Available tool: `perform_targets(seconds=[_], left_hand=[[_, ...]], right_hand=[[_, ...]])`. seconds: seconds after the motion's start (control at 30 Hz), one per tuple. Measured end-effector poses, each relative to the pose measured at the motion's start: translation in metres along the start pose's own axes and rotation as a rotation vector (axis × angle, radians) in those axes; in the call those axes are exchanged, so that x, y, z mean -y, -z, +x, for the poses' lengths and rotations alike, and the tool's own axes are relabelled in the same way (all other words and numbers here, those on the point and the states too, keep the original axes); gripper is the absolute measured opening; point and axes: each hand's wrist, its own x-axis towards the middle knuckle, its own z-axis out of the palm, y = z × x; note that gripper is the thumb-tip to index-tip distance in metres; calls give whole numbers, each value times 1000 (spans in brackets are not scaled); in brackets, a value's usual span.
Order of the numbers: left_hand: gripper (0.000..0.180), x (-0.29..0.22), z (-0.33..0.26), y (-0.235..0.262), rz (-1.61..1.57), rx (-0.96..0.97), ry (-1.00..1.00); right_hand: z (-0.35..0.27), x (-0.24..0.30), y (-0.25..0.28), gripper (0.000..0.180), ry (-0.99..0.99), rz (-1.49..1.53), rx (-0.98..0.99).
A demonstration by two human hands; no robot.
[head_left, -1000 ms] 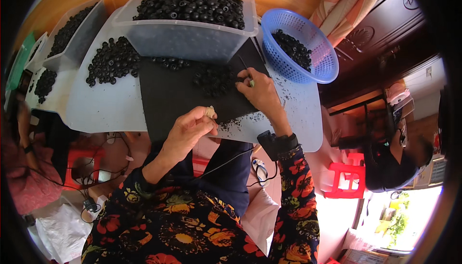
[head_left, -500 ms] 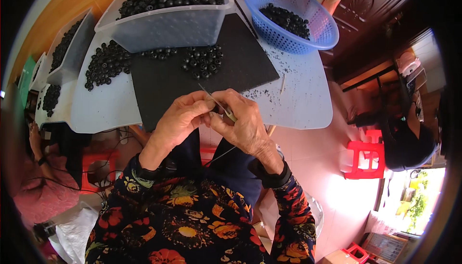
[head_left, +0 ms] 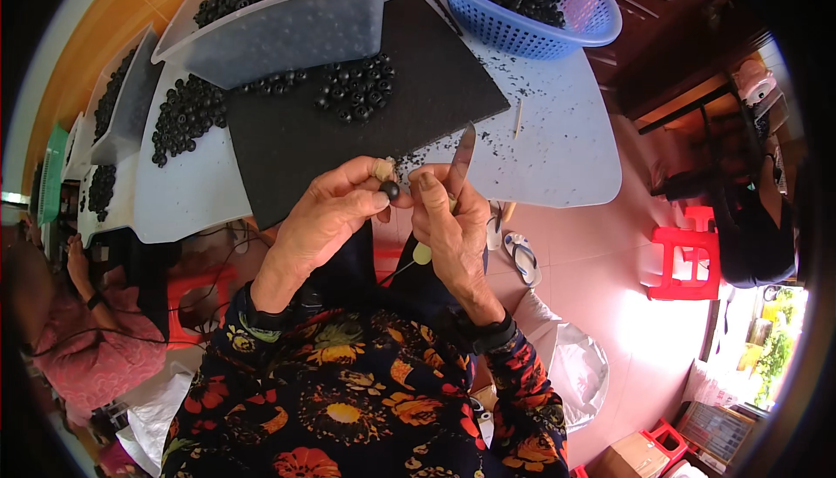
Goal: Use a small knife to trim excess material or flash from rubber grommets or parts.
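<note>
My left hand is closed, pinching a round black bead between thumb and fingers. A pale wrap covers one of its fingertips. Just to the right, my right hand is closed around a small knife. The knife's blade points up and away from me, and a pale handle end shows below the fist. The blade stands apart from the bead. Beyond both hands lies a black mat with a pile of black beads on it.
A clear plastic bin full of black beads stands at the back, beside a blue basket holding more. Another bead pile lies on the white table. A seated person works at far left. Red stools stand right.
My right hand has drawn away from my left, swinging the knife blade upright. The bead between my left fingers now shows. The view has shifted slightly.
</note>
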Motion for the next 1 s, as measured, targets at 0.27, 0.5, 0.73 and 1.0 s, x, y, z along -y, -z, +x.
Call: perform_targets(seconds=[0.27,0.5,0.73,1.0], left_hand=[[24,6,-3,2,176,-30,-86],[23,6,-8,1,150,-28,-137],[25,10,-5,2,111,-48,-145],[26,10,-6,2,62,0,-119]], right_hand=[[-4,-4,-11,17,44,-160,-30],[-7,-9,1,13,107,-466,-37],[-8,-18,11,8,471,-851,92],[-10,-11,6,14,520,-1042,120]])
